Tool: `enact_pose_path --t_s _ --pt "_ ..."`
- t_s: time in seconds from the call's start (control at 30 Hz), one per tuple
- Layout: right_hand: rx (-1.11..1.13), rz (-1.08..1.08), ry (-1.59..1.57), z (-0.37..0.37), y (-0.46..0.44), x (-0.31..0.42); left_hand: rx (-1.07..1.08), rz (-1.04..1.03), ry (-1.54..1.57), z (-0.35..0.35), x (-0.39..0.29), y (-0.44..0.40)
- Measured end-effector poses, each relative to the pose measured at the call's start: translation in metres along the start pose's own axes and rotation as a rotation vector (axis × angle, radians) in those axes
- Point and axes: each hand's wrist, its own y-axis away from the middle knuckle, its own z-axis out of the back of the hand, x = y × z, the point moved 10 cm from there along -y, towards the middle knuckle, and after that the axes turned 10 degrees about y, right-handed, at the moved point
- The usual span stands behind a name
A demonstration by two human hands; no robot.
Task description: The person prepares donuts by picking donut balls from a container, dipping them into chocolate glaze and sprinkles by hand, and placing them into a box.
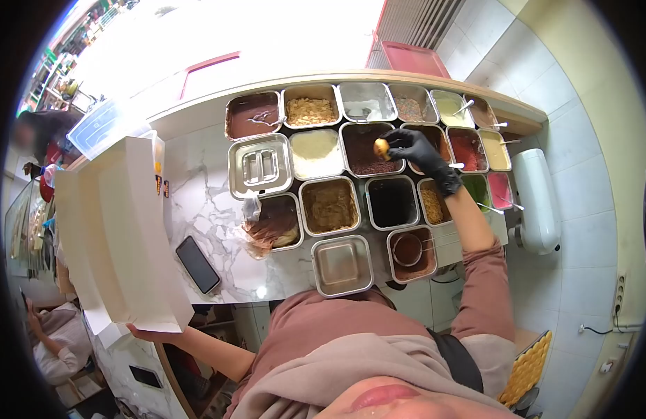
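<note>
Right-hand glove [415,150]: black. Gripped morsel [381,148]: golden-yellow. Beneath the grip, sprinkles [368,163]: dark brown. Left, countertop [197,171]: white, grey-veined.

Marbled counter [204,167], crowded with metal tubs [329,205]
Phone [198,265] near the front edge — tubs in rows from back edge to front.

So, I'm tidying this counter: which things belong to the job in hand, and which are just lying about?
Likely the job's:
piece of food in the gloved right hand
dark topping beneath it
white box held by the left hand

Apparently lying about:
phone beside the box
second phone at lower left
</note>
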Motion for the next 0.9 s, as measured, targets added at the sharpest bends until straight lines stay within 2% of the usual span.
enact_pose_path --t_s 0.03,0.17,0.23,0.3,0.4,0.5,0.53,0.63,0.67,0.77,0.8,0.9 --pt "-0.02 -0.071 0.1 -0.007 -0.009 -0.006 -0.036 -0.04 -0.012 0.004 -0.003 0.002" --pt "-0.053 0.241 0.86 -0.043 -0.036 0.02 -0.167 -0.001 0.156 0.014 0.0 0.009" --pt "0.083 0.275 1.02 -0.069 -0.043 0.007 -0.194 0.015 0.168 0.013 0.002 0.013" --pt "0.103 0.227 1.092 -0.075 -0.046 -0.003 -0.212 0.05 0.119 0.008 0.003 0.02" --pt "0.116 0.223 1.119 -0.075 -0.045 -0.003 -0.259 0.118 0.065 0.002 0.003 0.028" --pt "0.037 -0.113 0.686 -0.041 -0.048 -0.026 -0.306 0.141 0.059 0.008 0.005 0.027" --pt "0.055 -0.139 0.448 -0.036 -0.047 -0.029 -0.306 0.152 0.047 0.008 0.005 0.027" --pt "0.123 -0.253 0.083 -0.035 -0.038 -0.035 -0.291 0.208 0.099 0.012 0.011 0.027" --pt "0.134 -0.219 0.072 -0.038 -0.041 -0.043 -0.281 0.232 0.129 0.015 0.015 0.025" --pt "0.0 -0.149 0.634 -0.035 -0.051 -0.065 -0.143 0.326 0.249 0.022 0.034 0.016" --pt "-0.002 -0.186 0.704 -0.039 -0.045 -0.051 -0.028 0.311 0.253 0.01 0.035 0.013" --pt "0.04 -0.171 0.291 -0.035 -0.047 -0.061 -0.054 0.292 0.19 0.008 0.036 0.02"
